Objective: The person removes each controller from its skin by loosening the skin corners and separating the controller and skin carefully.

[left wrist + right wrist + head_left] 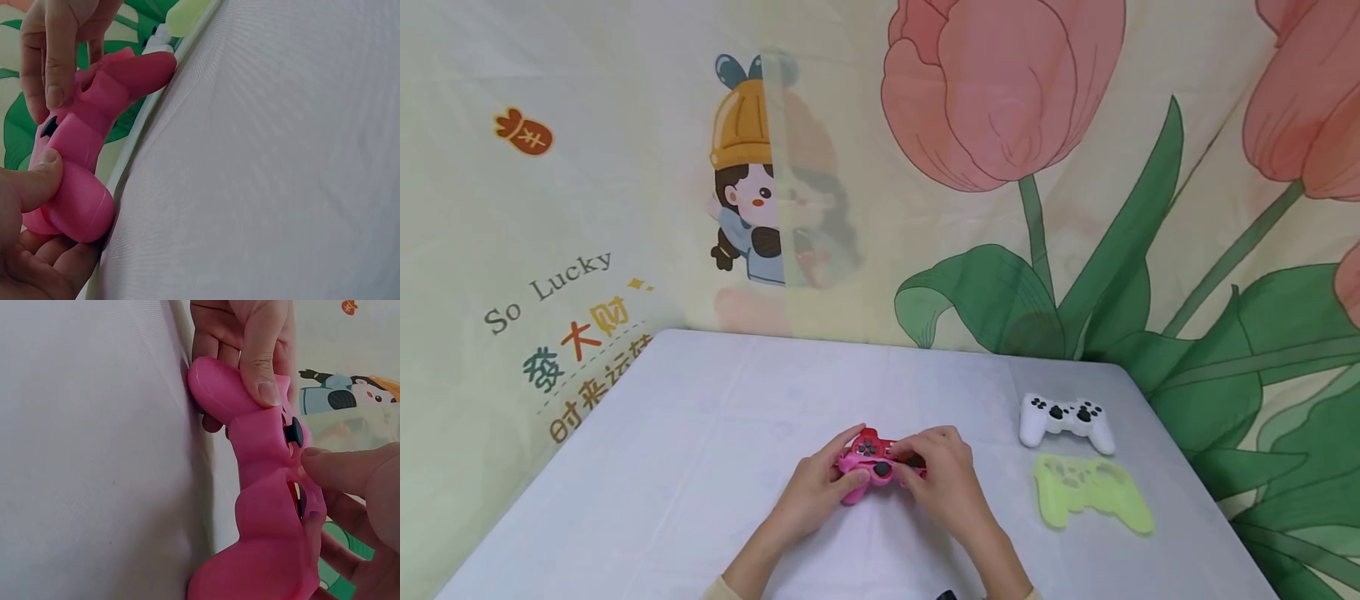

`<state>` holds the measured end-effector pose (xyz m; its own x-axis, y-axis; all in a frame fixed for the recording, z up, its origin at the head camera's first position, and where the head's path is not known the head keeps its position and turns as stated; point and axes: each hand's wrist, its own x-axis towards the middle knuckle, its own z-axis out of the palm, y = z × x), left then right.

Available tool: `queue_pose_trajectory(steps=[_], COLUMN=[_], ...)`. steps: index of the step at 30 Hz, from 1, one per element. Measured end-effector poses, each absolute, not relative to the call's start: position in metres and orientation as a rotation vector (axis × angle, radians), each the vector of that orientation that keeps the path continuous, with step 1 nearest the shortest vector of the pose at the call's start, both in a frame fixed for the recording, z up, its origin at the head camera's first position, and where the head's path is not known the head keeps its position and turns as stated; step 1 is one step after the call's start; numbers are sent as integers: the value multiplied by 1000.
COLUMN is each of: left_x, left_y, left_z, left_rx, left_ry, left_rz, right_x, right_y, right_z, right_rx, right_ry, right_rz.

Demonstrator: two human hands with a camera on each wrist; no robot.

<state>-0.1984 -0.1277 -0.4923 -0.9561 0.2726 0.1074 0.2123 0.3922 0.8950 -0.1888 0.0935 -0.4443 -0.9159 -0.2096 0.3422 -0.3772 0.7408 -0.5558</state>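
A red game controller [883, 443] sits partly inside a pink silicone cover [265, 503], just above the table's middle. One black thumbstick [294, 432] sticks up through the cover; red shows through a gap beside it. My left hand [812, 487] grips the covered left handle, thumb on top and fingers underneath. With thumb and fingers, my right hand [943, 475] pinches the cover's upper edge near the middle and right side. That hand hides much of the controller's right half in the head view.
A white controller [1066, 422] lies at the table's right side. In front of it lies a pale green silicone cover [1086, 493]. The white-clothed table [625, 500] backs onto a printed curtain [842, 167]. A small dark object [947, 595] shows at the bottom edge.
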Motion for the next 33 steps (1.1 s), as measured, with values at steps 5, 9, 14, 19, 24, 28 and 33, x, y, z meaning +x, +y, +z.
queue_pose_trajectory(steps=[5, 9, 14, 19, 24, 28, 33], left_x=[-198, -198, -198, -198, -198, -198, -198], left_y=[-128, -127, -127, -128, -128, -128, -127], left_z=[-492, -491, -492, -493, -492, -492, -492], left_rx=[443, 440, 443, 440, 438, 435, 428], left_ry=[2575, 2582, 2595, 2601, 2607, 2595, 2574], left_rz=[1633, 1621, 1612, 1608, 1603, 1608, 1621], right_x=[-191, -192, -193, -195, -195, -195, -194], right_y=[91, 92, 91, 89, 86, 85, 86], right_z=[-442, -442, -445, -448, -449, -450, -451], right_rx=[443, 441, 454, 455, 460, 465, 476], right_ry=[-2760, -2784, -2770, -2735, -2719, -2709, -2682], right_rz=[910, 926, 919, 909, 902, 889, 850])
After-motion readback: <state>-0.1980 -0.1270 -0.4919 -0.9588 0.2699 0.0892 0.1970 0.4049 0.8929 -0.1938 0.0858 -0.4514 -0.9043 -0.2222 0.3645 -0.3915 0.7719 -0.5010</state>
